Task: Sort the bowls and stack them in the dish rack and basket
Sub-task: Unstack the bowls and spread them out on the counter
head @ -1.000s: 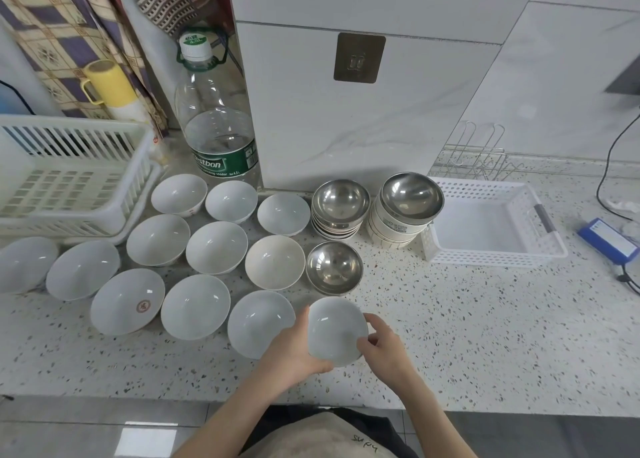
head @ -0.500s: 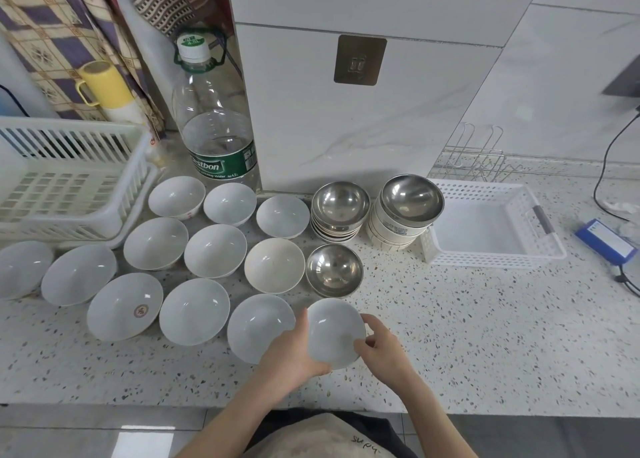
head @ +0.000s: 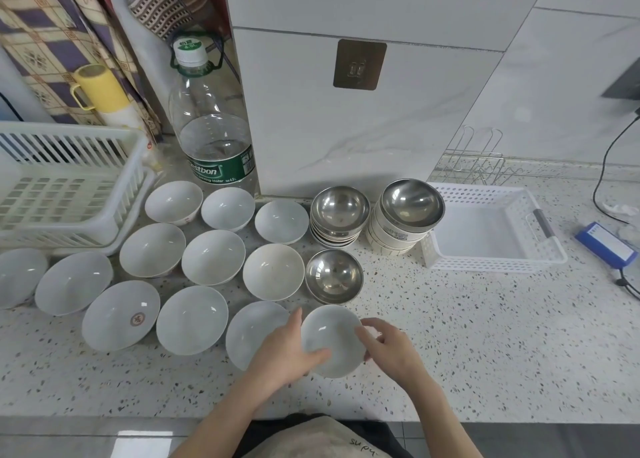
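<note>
I see both hands on a small white bowl [head: 332, 341] near the counter's front edge: left hand [head: 287, 352] grips its left rim, thumb inside; right hand [head: 389, 348] pinches the right rim. White bowls crowd left; bare speckled countertop [head: 485, 336] runs right toward the white basket [head: 498, 260].

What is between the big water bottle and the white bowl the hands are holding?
In the head view, white bowls and speckled counter lie between the water bottle and the held bowl.
</note>
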